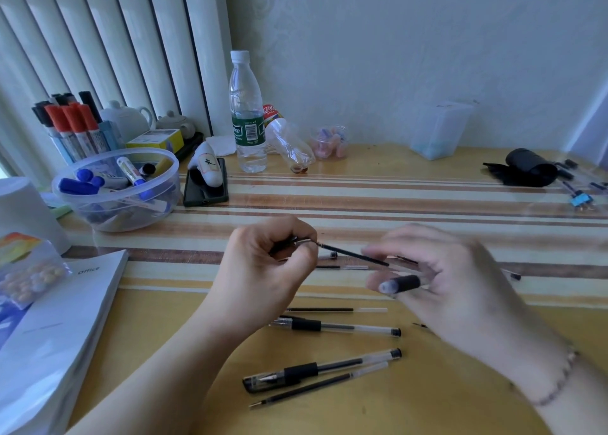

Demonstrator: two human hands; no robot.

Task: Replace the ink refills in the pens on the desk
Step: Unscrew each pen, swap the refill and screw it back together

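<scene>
We look down at a yellow desk with pale and brown stripes across its middle. Our left hand is closed, thumb and fingers pinched on the metal tip end of a thin black ink refill. The refill slants away from that pinch to the right and slightly down, its far end reaching the fingers of our right hand. The right hand is blurred; it is curled around a pen barrel with a black grip, held just below the refill's far end. We cannot tell whether the refill touches the barrel.

On the desk beneath the hands lie more pens. A clear pen with a black grip lies nearest the wrists, with a loose refill just above it. Closer to us, a capped pen lies tilted, and another loose refill lies just beside it.

At the back stands a water bottle. To the left sits a clear bowl of markers.
</scene>
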